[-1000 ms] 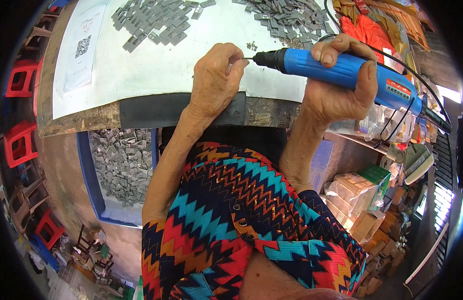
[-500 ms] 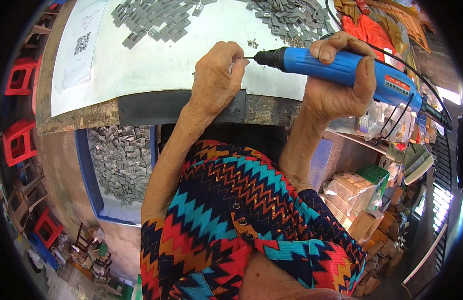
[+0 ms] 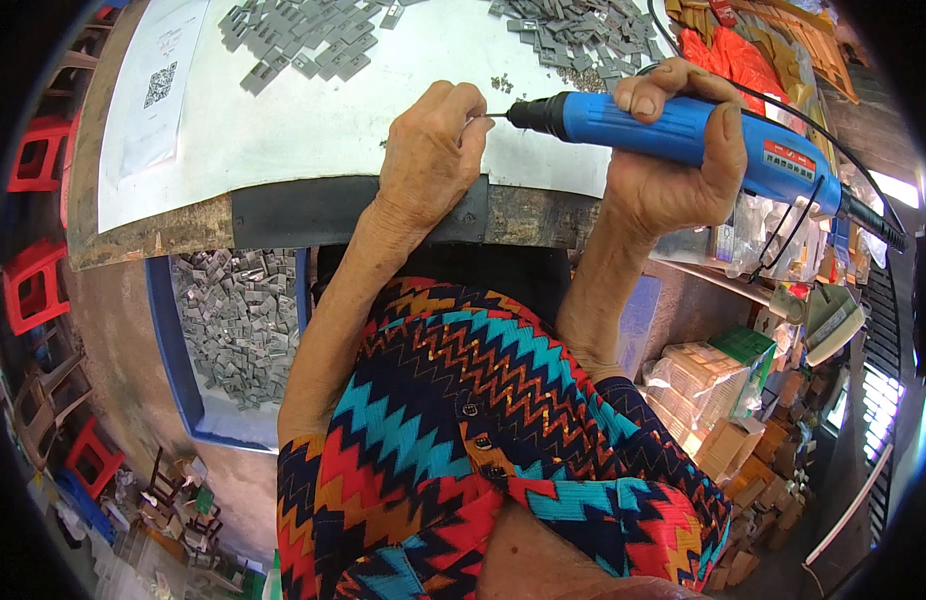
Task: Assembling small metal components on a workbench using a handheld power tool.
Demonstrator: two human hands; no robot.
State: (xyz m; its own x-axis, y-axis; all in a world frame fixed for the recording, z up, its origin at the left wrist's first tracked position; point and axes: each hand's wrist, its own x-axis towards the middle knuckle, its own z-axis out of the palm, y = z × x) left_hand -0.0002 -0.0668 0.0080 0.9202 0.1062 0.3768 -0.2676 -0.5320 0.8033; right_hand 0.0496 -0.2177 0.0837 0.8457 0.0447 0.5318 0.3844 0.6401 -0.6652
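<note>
My right hand (image 3: 678, 150) is wrapped round a blue electric screwdriver (image 3: 633, 124) with a black nose and a black cord at its back end. The tool lies nearly level, its thin bit pointing left into the fingertips of my left hand (image 3: 433, 150). Those fingers are pinched together at the bit's tip; whatever they hold is hidden behind them. Beyond my hands, small grey rectangular pieces (image 3: 308, 40) lie heaped on the white sheet covering the worktable (image 3: 253, 140). Another heap of grey pieces (image 3: 583, 40) sits farther right, with a scatter of tiny screws (image 3: 583, 78) at its near side.
A blue-rimmed bin (image 3: 173, 365) full of grey pieces stands below the table's left front edge. A printed paper (image 3: 158, 100) lies at the table's left. Red stools (image 3: 33, 285) line the far left. Boxes (image 3: 728, 445) and plastic bags crowd the right. The cord (image 3: 833, 140) loops behind the tool.
Both hands hold nearly the same pose. The screwdriver has rolled slightly in my right hand, turning its label more into view. The whole view has shifted a little.
</note>
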